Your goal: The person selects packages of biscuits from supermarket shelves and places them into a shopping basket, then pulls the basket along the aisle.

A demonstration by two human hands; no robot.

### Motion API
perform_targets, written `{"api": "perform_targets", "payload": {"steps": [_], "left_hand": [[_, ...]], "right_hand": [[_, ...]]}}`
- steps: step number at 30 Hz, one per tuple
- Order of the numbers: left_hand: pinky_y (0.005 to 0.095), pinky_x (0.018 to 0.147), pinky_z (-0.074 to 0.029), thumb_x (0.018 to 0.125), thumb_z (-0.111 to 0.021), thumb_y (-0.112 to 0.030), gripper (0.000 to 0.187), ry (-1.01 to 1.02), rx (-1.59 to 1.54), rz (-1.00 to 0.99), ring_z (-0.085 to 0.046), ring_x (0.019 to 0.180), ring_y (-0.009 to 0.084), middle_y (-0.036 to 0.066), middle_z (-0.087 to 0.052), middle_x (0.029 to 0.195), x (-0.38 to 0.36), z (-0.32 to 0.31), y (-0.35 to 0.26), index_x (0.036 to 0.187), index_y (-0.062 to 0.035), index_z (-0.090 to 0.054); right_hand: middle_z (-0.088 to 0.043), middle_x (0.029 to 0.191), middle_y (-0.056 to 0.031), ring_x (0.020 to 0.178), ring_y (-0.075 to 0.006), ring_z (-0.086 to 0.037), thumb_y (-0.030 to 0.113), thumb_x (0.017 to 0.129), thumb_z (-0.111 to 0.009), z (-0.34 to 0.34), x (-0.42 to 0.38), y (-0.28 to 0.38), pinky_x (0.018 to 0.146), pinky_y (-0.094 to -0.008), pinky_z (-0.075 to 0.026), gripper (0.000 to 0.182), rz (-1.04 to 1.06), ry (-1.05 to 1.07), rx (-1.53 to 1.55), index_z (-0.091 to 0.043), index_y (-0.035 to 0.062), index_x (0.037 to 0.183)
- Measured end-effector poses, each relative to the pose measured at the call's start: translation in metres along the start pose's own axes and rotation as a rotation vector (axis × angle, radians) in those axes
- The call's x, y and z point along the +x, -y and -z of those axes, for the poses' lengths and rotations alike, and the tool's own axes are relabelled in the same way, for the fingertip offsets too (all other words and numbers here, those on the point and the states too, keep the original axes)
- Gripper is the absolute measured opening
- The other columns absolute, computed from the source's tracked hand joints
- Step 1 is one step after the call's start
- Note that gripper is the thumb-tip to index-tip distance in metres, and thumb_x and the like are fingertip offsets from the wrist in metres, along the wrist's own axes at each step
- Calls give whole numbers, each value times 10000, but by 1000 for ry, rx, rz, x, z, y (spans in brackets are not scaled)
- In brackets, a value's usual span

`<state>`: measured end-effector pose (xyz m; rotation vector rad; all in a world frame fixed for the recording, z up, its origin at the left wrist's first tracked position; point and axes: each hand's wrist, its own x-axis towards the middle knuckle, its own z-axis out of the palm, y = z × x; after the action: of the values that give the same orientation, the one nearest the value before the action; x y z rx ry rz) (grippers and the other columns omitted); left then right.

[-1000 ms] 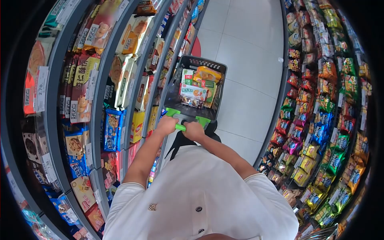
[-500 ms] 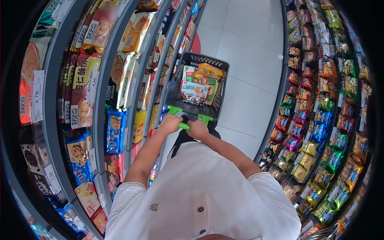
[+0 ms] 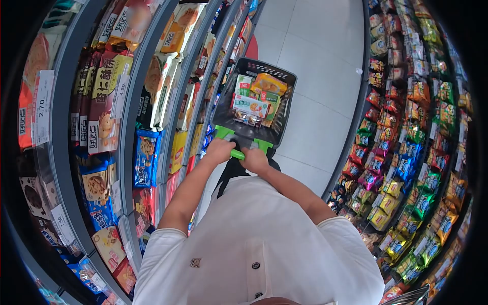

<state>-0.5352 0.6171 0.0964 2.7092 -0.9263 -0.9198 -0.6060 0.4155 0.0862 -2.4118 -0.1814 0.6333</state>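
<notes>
In front of me stands a dark shopping cart (image 3: 285,109) with a perforated basket. Its green handle (image 3: 237,154) runs across between my hands. My left hand (image 3: 219,151) is wrapped round the handle's left part, and my right hand (image 3: 255,160) is closed on the right part. Several packages lie in the basket: a white and green box (image 3: 250,105), a yellow-orange bag (image 3: 268,83) and a green and yellow package (image 3: 272,101) among them. Both palms and the handle under the fingers are hidden.
Shelves of packaged biscuits (image 3: 109,96) with price tags rise close on the left, almost touching the cart's side. To the right, racks of small colourful snack bags (image 3: 389,152) line the aisle. Pale floor tiles (image 3: 315,76) stretch ahead, with a red floor patch (image 3: 252,48) by the left shelf.
The cart's basket has shifted slightly up and right in view. The shelf goods have moved a little. Both hands keep their grip on the handle.
</notes>
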Motion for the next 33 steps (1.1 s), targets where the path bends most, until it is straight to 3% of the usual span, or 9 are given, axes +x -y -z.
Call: {"api": "perform_targets", "payload": {"steps": [22, 33], "left_hand": [[515, 864, -566, 872, -723, -158, 53, -24, 26, -60, -783, 880, 366, 141, -776, 842, -3, -6, 21, 910, -133, -751], [506, 843, -592, 833, -739, -147, 40, -55, 48, -47, -783, 857, 368, 135, -772, 818, -12, -10, 17, 870, -138, -752]], "right_hand": [[-738, 782, -237, 741, -463, -735, 354, 913, -770, -23, 4, 11, 706, -603, -583, 282, 3, -70, 44, -714, 81, 959], [-750, 808, -239, 769, -461, -752, 320, 902, -765, -26, -3, 16, 736, -596, -604, 247, -9, -49, 40, -719, 87, 970]]}}
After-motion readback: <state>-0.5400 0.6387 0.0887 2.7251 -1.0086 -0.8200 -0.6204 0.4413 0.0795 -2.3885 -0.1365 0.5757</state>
